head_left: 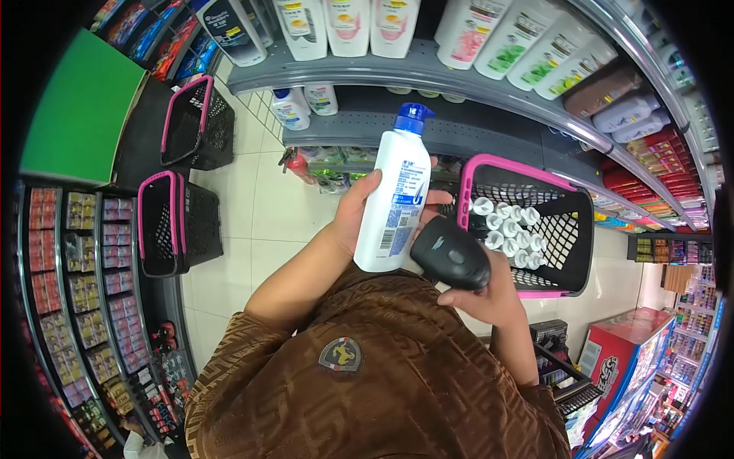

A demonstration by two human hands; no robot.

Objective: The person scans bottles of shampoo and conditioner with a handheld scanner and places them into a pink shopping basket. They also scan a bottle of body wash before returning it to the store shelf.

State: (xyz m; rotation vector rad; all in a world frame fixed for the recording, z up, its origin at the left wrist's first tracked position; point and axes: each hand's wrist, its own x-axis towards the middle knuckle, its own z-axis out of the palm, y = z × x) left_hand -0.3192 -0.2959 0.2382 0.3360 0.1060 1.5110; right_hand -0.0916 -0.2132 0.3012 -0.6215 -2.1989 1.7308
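My left hand (353, 216) is wrapped around a white shampoo bottle (391, 210) with a blue pump top. The bottle stands nearly upright, slightly tilted, and its printed back label and barcode face me. In my right hand (493, 294) is a black handheld barcode scanner (449, 252), its front end close beside the lower part of the bottle. Fingers of a hand show behind the bottle and scanner. To the right, a black shopping basket (585, 237) with a pink rim contains several white-topped bottles (511, 229) standing close together.
Ahead, grey shelves (336, 74) carry several white shampoo bottles (348, 27). Two pink-handled black baskets (202, 203) are at the left, near a green panel (80, 115). A red fire extinguisher (298, 163) is under the shelf. A red cabinet (623, 344) stands at lower right.
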